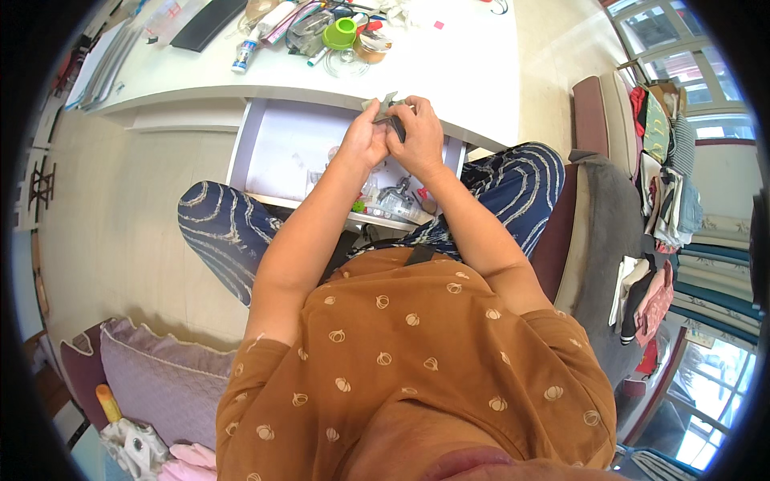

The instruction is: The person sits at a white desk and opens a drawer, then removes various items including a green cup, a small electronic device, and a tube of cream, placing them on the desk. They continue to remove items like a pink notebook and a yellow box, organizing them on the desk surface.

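Observation:
Above the open drawer (283, 144), near the white desk's front edge, my left hand (367, 135) and my right hand (416, 129) meet around a small dark and greyish object (396, 123). Both hands grip it; its kind cannot be told, as the fingers cover much of it. Below my hands, the drawer's near right part holds a grey metal-looking item (397, 191), clear plastic pieces, a green piece (358, 206) and a red one (423, 192).
On the white desk (469, 72) lie a green cup-like holder (340, 34), a tape roll (372, 45), a white and blue bottle (243, 57), pens and a black flat item (207, 24). Papers (105, 66) lie at far left. A sofa with folded clothes (646, 300) stands at right.

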The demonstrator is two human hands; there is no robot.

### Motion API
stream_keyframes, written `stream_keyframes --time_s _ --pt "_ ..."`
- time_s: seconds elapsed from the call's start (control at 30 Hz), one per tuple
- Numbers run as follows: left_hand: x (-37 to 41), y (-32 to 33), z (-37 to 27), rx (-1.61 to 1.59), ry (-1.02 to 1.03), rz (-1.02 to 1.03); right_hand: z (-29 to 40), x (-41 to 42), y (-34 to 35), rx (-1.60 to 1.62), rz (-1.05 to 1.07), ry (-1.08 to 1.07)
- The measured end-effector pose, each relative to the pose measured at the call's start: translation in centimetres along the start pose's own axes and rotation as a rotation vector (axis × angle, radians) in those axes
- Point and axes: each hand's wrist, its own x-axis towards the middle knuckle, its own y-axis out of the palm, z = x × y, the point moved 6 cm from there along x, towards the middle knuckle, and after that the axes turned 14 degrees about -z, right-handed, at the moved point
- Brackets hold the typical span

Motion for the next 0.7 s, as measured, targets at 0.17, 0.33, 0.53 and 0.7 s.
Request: stream_keyframes --time_s 0.17,0.33,0.53,0.7 --pt "1.0 -7.3 2.5 0.089 -0.032 -0.12 -1.2 -6.9 2.8 0.19 0.071 0.282" --pt "0.7 -14.0 3.4 0.657 -0.09 -0.425 -5.9 -16.7 9.0 0.362 0.399 0.699" --pt "2.1 -17.7 0.1 1.851 0.135 -0.355 -4.0 -19.8 9.9 0.451 0.929 0.903" --pt "-0.2 -16.2 -1.2 2.314 0.112 -0.56 -4.5 -18.9 9.6 0.243 1.081 0.587"
